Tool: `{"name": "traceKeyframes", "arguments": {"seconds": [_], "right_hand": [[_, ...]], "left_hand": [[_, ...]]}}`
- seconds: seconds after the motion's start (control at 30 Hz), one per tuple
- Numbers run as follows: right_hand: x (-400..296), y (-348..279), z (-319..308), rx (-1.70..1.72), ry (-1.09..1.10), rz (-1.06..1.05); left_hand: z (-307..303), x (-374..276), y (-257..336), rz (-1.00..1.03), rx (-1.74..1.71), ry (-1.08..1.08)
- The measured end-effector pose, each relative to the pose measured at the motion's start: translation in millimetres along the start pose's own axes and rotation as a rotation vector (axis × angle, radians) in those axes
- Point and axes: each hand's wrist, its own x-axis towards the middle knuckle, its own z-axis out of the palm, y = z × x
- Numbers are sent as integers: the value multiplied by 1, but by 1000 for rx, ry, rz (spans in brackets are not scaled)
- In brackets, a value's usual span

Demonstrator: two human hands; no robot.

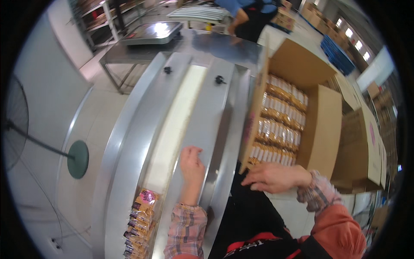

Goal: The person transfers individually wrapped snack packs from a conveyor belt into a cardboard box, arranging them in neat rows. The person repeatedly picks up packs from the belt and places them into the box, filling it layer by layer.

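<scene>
My left hand (pixel 192 162) is over the metal side plate of a conveyor, its fingers loosely curled; I see nothing in it. At the near edge of an open cardboard box (pixel 324 129), my right hand (pixel 271 177) hovers with fingers apart and holds nothing that I can see. Rows of small clear-wrapped snack packets (pixel 281 108) stand in the box. On the near part of the white conveyor belt (pixel 176 129), left of my left forearm, a line of overlapping snack packets (pixel 141 220) lies along the channel.
Raised metal rims flank the conveyor (pixel 126 129). Beyond it are a metal table (pixel 200 45), a platform scale (pixel 153 34) and a person in blue (pixel 249 16). Closed cardboard boxes (pixel 355 149) stand at right. At left is a fan with a green round base (pixel 78 159).
</scene>
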Motion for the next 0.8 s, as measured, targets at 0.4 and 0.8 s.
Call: {"name": "traceKeyframes", "arguments": {"seconds": [0.4,0.8], "right_hand": [[-1,-56,83,-392,595,-582],[173,-15,109,186,459,-94]], "left_hand": [[-40,-118,61,102,356,-310],[-155,-178,73,-225,535,77]]}}
